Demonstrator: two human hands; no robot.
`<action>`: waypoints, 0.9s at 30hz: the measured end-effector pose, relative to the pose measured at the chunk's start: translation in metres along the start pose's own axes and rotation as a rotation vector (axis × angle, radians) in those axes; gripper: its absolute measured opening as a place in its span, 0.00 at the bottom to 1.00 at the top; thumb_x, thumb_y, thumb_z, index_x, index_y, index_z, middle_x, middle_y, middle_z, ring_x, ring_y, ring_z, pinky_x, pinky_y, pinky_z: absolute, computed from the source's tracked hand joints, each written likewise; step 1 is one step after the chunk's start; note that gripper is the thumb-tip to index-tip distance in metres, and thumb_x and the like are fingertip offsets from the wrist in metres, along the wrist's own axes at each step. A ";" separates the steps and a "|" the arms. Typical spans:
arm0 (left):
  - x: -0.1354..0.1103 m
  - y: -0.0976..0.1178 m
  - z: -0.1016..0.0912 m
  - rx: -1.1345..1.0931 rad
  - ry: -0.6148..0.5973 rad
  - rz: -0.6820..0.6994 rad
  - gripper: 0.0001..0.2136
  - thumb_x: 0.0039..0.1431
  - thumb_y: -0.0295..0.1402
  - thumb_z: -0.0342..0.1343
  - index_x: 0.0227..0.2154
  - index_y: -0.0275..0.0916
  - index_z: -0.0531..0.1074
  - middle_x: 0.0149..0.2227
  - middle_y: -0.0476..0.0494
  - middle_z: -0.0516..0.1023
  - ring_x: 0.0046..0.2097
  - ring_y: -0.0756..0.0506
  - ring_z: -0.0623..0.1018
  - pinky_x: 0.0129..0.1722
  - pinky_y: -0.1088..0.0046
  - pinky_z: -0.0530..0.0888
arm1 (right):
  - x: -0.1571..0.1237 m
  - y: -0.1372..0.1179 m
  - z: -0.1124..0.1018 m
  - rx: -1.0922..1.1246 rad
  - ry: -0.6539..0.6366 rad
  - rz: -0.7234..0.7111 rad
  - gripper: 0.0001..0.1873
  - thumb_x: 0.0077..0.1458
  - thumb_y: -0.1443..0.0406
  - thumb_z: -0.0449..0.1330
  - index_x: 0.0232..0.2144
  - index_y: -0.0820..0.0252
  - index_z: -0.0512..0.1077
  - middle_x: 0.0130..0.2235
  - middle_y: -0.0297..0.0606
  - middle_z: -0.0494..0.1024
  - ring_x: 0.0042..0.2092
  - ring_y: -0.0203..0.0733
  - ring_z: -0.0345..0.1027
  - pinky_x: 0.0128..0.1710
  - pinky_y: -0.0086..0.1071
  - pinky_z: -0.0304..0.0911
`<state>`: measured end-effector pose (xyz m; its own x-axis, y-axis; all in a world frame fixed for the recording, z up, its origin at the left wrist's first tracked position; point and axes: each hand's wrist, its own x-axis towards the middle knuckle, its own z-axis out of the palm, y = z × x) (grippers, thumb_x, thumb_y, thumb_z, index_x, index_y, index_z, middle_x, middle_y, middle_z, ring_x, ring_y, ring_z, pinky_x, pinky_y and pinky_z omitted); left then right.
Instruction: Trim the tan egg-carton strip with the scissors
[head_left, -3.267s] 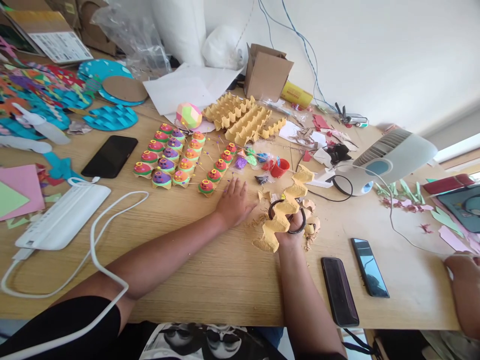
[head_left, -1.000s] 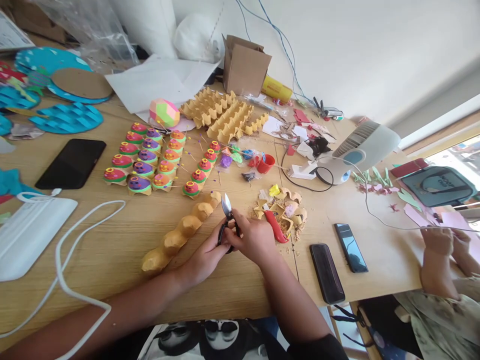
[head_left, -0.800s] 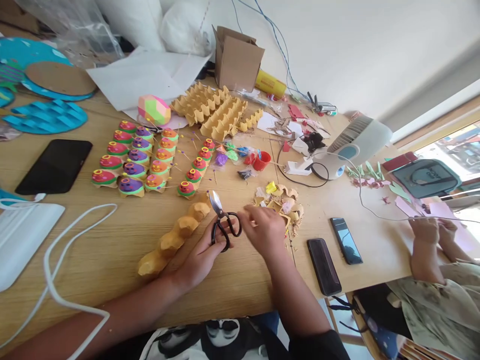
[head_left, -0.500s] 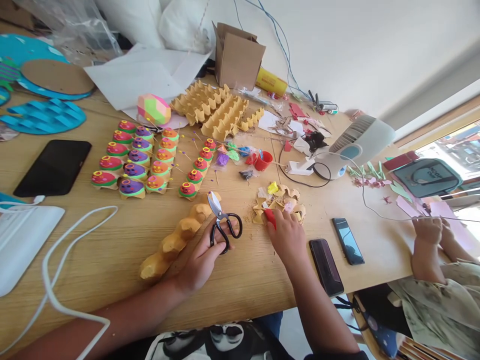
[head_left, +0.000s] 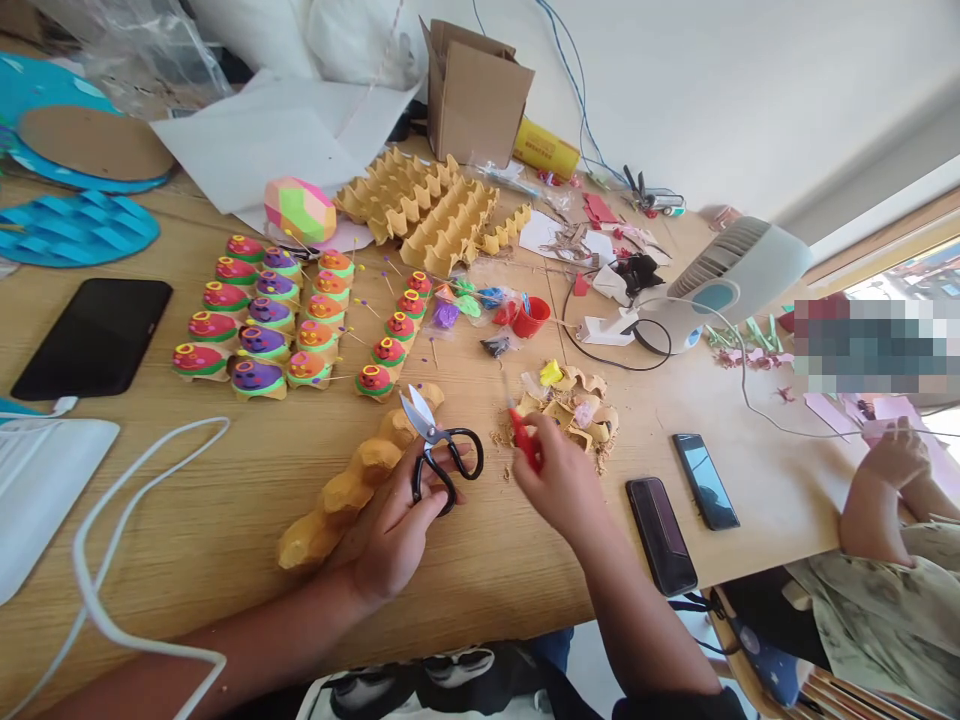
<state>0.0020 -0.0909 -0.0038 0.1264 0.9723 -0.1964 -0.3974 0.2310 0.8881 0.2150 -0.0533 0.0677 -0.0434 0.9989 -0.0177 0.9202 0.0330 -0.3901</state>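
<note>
My left hand (head_left: 401, 525) holds scissors (head_left: 450, 435) with black handles, fingers curled around the loops and the blades parted, pointing away. Beside and partly behind that hand lies a strip of egg carton cups (head_left: 352, 475), orange-yellow and bumpy. My right hand (head_left: 559, 480) is closed on a thin tool with a red handle (head_left: 523, 438); its slim shaft points away from me, and its exact kind is unclear. Just beyond the right hand is a heap of cut egg carton scraps (head_left: 592, 405) with crumbs around it.
Painted egg-cup strips (head_left: 259, 315) stand at the left, with toothpicks nearby. Uncut egg trays (head_left: 450, 220) lie behind. Two phones (head_left: 660, 535) are at my right, a small fan (head_left: 720, 285) beyond. A white cable (head_left: 101, 560) crosses my left forearm. Another person's hands (head_left: 892, 465) are far right.
My right hand has lifted the red-handled tool off the carton scraps and drawn it slightly left. The scissor blades are parted wider. The view has shifted slightly.
</note>
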 end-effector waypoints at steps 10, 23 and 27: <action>-0.008 0.005 0.001 -0.126 0.110 0.132 0.30 0.63 0.39 0.64 0.68 0.45 0.69 0.52 0.37 0.84 0.49 0.36 0.83 0.47 0.55 0.84 | 0.003 -0.013 0.056 0.442 -0.214 -0.197 0.12 0.69 0.67 0.54 0.52 0.56 0.71 0.39 0.36 0.84 0.34 0.39 0.76 0.34 0.30 0.67; -0.008 0.004 -0.002 -0.049 0.131 0.101 0.29 0.63 0.38 0.63 0.67 0.46 0.69 0.56 0.38 0.83 0.50 0.35 0.83 0.51 0.56 0.83 | -0.030 -0.006 0.071 -0.169 -0.322 -0.592 0.35 0.75 0.48 0.50 0.76 0.56 0.58 0.76 0.46 0.61 0.79 0.56 0.46 0.79 0.63 0.36; -0.007 0.008 0.000 -0.020 0.134 0.095 0.33 0.62 0.40 0.63 0.69 0.45 0.66 0.55 0.37 0.83 0.50 0.35 0.83 0.48 0.57 0.84 | -0.018 0.009 0.064 -0.285 -0.188 -0.327 0.36 0.76 0.52 0.48 0.77 0.64 0.54 0.78 0.50 0.53 0.80 0.58 0.43 0.78 0.65 0.37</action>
<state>-0.0021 -0.0958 0.0046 -0.0344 0.9854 -0.1666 -0.4200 0.1371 0.8971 0.1990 -0.0727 0.0059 -0.3942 0.9121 -0.1123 0.9154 0.3790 -0.1353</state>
